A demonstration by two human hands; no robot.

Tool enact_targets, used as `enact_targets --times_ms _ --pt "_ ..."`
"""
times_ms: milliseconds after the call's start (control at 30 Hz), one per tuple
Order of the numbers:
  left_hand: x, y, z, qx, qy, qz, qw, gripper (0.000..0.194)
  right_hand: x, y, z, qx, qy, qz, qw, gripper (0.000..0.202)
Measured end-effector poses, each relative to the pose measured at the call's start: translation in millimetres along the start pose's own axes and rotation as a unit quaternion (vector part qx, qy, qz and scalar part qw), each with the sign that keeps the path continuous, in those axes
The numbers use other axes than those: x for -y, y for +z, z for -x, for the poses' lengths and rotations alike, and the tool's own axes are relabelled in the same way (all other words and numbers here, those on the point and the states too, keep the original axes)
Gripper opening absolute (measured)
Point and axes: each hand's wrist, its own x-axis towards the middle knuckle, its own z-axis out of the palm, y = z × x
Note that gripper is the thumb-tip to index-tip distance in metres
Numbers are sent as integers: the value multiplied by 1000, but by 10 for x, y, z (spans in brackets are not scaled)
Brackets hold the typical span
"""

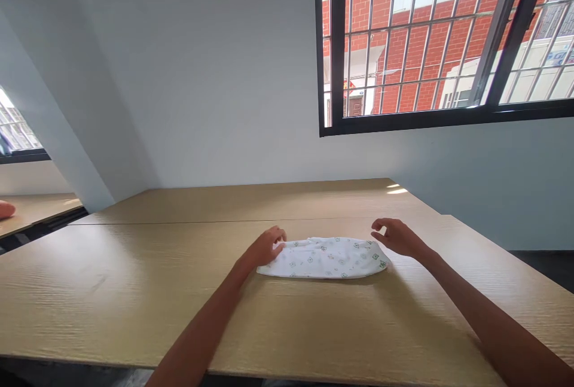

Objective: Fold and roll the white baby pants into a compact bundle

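Note:
A folded white cloth (329, 258) with a small green and grey print lies flat on the wooden table, its long side running left to right. My left hand (269, 244) is at the cloth's left end and appears to touch it, with thumb and fingers apart. Just above and beyond the right end, my right hand (397, 236) hovers with bent fingers and a gap between thumb and forefinger. Nothing is in my right hand. What kind of cloth item this is cannot be made out.
The light wooden table (134, 291) has a seam across its far part and a front edge near me. Behind it rises a pale wall (224, 76) with a barred window (417, 34). At far left, another table (40, 207) bears a partly visible reddish thing (6, 209).

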Motion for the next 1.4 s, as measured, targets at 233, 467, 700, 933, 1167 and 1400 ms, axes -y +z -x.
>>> enact_targets --times_ms 233,467,700,933,1167,1400 --pt "-329 490 61 98 66 -41 992 54 562 253 190 13 -155 27 988 25" --pt "-294 576 95 179 57 -122 975 65 756 506 356 104 -140 32 984 49" --pt "-257 611 84 172 61 -142 973 67 566 618 358 159 -147 68 974 63" --pt "-322 574 114 198 42 -146 968 70 598 543 367 201 -151 78 965 66" --pt "-363 574 144 212 45 -147 965 71 625 514 408 199 -163 71 964 60" --pt "-453 566 179 214 40 -162 962 76 765 348 457 211 -166 71 961 52"
